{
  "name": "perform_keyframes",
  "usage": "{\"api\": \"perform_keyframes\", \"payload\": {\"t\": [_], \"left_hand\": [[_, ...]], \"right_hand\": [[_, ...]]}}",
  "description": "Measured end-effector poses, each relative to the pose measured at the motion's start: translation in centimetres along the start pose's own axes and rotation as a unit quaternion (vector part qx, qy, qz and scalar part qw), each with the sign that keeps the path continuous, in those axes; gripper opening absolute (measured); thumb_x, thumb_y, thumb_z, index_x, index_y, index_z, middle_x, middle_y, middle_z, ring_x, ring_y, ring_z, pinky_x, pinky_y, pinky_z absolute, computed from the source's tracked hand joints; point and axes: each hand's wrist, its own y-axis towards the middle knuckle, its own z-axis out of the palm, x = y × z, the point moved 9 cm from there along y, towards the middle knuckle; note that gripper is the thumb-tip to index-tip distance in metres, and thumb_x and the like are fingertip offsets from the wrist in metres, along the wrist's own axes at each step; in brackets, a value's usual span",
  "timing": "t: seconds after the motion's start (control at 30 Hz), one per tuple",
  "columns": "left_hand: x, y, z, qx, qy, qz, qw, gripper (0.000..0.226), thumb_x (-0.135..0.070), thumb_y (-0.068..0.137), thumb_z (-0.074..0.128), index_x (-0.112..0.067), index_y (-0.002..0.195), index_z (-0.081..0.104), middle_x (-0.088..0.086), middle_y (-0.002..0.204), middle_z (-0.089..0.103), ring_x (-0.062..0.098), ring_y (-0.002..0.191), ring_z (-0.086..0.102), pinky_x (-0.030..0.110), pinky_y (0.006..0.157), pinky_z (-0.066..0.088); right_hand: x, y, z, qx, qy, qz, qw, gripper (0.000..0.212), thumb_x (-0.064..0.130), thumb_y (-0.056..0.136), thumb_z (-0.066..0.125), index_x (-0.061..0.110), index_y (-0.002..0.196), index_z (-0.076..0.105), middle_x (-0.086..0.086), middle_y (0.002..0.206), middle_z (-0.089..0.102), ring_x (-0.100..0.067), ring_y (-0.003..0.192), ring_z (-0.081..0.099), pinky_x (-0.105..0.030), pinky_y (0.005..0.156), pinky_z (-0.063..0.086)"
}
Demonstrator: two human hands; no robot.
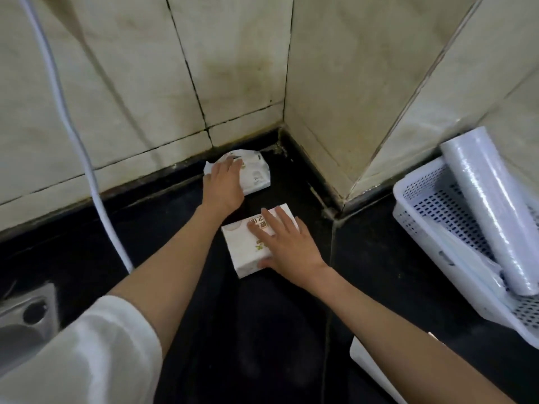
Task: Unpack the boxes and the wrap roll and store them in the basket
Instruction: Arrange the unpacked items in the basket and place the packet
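Observation:
A white box (pixel 242 249) with green print lies flat on the black counter (pixel 277 330). My right hand (pixel 287 243) rests on its right half, fingers spread over the top and thumb at the near edge. Farther back, against the wall, lies a crumpled white package (pixel 258 174); my left hand (pixel 223 185) covers its left part, fingers curled on it. At the right stands a white perforated basket (pixel 431 199) with a clear wrap roll (pixel 493 211) leaning in it and folded white plastic beside the roll.
Beige tiled walls (pixel 233 68) meet in a corner behind the counter. A white hose (pixel 73 135) hangs down at the left. A metal sink edge (pixel 26 316) shows at the lower left. A white sheet corner (pixel 367 363) lies at the bottom right.

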Motion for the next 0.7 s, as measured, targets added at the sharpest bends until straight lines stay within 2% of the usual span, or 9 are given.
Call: {"api": "perform_keyframes", "payload": {"t": [0.1,0.2,0.3,0.4,0.53,0.6,0.63,0.7], "left_hand": [[1.7,1.0,0.2,-0.022,0.045,-0.060,0.997,0.043,-0.010,0.085,0.052,-0.015,0.127,0.047,0.016,0.126,0.053,0.033,0.120,0.040,0.045,0.098,0.027],[2.4,0.9,-0.6,-0.065,-0.025,-0.075,0.995,0.028,-0.010,0.089,0.047,-0.009,0.115,0.059,0.020,0.113,0.060,0.035,0.110,0.048,0.044,0.095,0.031],[2.2,-0.3,-3.3,-0.135,-0.133,-0.058,0.980,0.030,-0.007,0.092,0.043,-0.004,0.118,0.057,0.024,0.117,0.058,0.036,0.107,0.052,0.047,0.092,0.042],[1.8,-2.2,-6.9,-0.226,-0.150,-0.038,0.962,0.025,-0.006,0.091,0.046,0.000,0.112,0.058,0.024,0.113,0.057,0.037,0.100,0.054,0.047,0.087,0.045],[0.2,-3.8,-9.9,-0.300,-0.122,0.029,0.946,0.016,-0.002,0.088,0.050,0.001,0.099,0.061,0.024,0.097,0.058,0.036,0.087,0.053,0.047,0.074,0.044],[-0.2,-3.7,-10.4,-0.310,-0.117,0.036,0.943,0.015,-0.001,0.087,0.051,0.002,0.097,0.061,0.023,0.094,0.058,0.035,0.086,0.052,0.045,0.072,0.044],[-0.3,-3.5,-10.3,-0.309,-0.118,0.034,0.943,0.014,-0.001,0.087,0.051,0.002,0.097,0.061,0.023,0.095,0.057,0.035,0.087,0.052,0.045,0.073,0.044],[-0.4,-3.0,-9.8,-0.297,-0.120,0.032,0.947,0.014,-0.001,0.087,0.051,0.002,0.097,0.061,0.023,0.096,0.057,0.035,0.088,0.051,0.046,0.074,0.045]], "right_hand": [[-0.6,0.5,0.1,-0.017,0.007,0.005,1.000,0.075,0.042,0.088,0.052,0.033,0.147,0.006,-0.003,0.159,-0.002,-0.025,0.146,-0.007,-0.052,0.115,0.009],[-1.5,0.9,-0.4,-0.043,0.026,0.005,0.999,0.070,0.033,0.090,0.052,0.030,0.147,0.011,-0.004,0.159,0.003,-0.023,0.146,-0.004,-0.048,0.117,0.005],[-2.4,1.4,-1.5,-0.084,0.067,-0.006,0.994,0.061,0.022,0.089,0.055,0.021,0.144,0.028,-0.011,0.155,0.020,-0.024,0.145,0.008,-0.046,0.118,0.002],[-3.2,2.6,-2.8,-0.116,0.096,-0.012,0.989,0.053,0.014,0.086,0.060,0.012,0.136,0.043,-0.020,0.147,0.032,-0.030,0.142,0.021,-0.045,0.118,0.004],[-4.4,5.2,-4.1,-0.147,0.115,0.026,0.982,0.054,0.014,0.086,0.059,0.025,0.137,0.043,-0.016,0.151,0.025,-0.032,0.143,0.013,-0.051,0.117,0.011],[-5.7,5.9,-4.2,-0.166,0.205,0.095,0.960,0.059,0.013,0.086,0.059,0.027,0.140,0.038,-0.014,0.155,0.014,-0.034,0.143,0.007,-0.051,0.116,0.015],[-6.8,5.9,-3.9,-0.171,0.276,0.146,0.935,0.064,0.013,0.085,0.060,0.025,0.142,0.032,-0.015,0.156,0.011,-0.034,0.143,0.009,-0.049,0.116,0.018],[-8.4,5.6,-2.5,-0.173,0.390,0.227,0.875,0.076,0.017,0.081,0.066,0.019,0.144,0.023,-0.016,0.152,0.018,-0.033,0.139,0.020,-0.045,0.114,0.025]]}}
